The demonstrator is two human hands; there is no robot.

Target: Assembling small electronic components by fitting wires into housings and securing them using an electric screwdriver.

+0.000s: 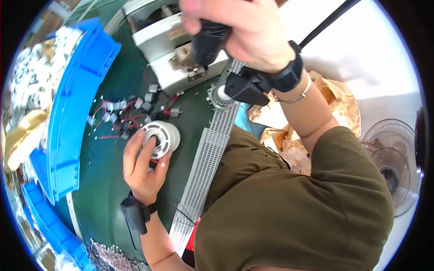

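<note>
My left hand (145, 168) is closed around a round white plastic housing (170, 140), its fingertips over the slotted, ring-like top. The housing rests on or just above the green tabletop, and red wire shows beneath it. Up and to the right, my right hand (247, 31) grips a black tool (209, 43) shaped like an electric screwdriver, pointing down. Its tip is hard to make out against the metal fixture of a white machine (192, 74). Another round white part (220, 95) sits at the table edge, below my right wrist.
Small motors (145, 103) with red and black wires lie loose past the housing. A blue bin (68, 104) of white parts stands at left, with another blue bin (49, 221) nearer me. A perforated metal strip (205, 158) lines the table edge. Brown paper (334, 97) and a fan (391, 162) are at right.
</note>
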